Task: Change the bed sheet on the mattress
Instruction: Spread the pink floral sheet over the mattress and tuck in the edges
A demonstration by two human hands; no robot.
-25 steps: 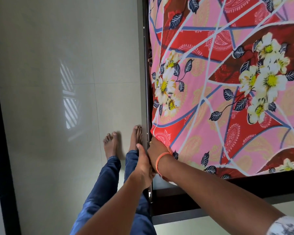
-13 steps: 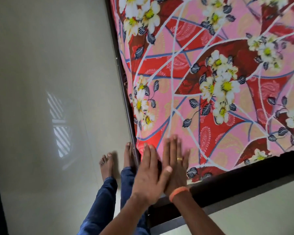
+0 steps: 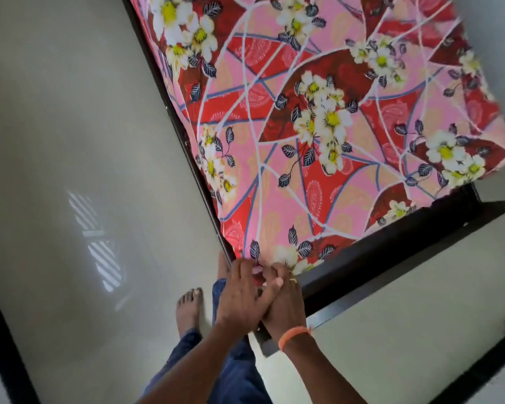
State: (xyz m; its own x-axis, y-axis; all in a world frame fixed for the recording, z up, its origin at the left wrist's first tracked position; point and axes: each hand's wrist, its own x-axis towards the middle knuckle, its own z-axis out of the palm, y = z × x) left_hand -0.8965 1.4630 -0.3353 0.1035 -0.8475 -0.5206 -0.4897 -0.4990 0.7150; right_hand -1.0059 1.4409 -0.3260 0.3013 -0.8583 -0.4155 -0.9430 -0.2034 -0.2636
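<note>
Half a second ago both hands lay flat with straight fingers on the bed sheet [image 3: 318,147] a little way in from the corner; now they have drawn back to the very corner of the bed nearest the person, and the fingers have curled. The left hand [image 3: 242,298] sits at the sheet's corner edge with its fingers bent over the fabric, and a small fold of pink cloth shows between the two hands, so it appears to be pinching the sheet there. The right hand [image 3: 285,301], with a ring on one finger and an orange band [image 3: 293,336] at the wrist, lies just beside and partly under the left, its fingers curled at the same corner; whether it truly grips the cloth or only presses against it cannot be told, since the left hand covers much of it. The sheet, pink and red with white flowers and dark leaves, is spread across the mattress and reaches the dark bed frame [image 3: 391,258] along both visible sides. One bare foot [image 3: 188,309] stands on the pale tiled floor [image 3: 85,141] beside the frame, and blue jeans [image 3: 239,374] show below the forearms.
</note>
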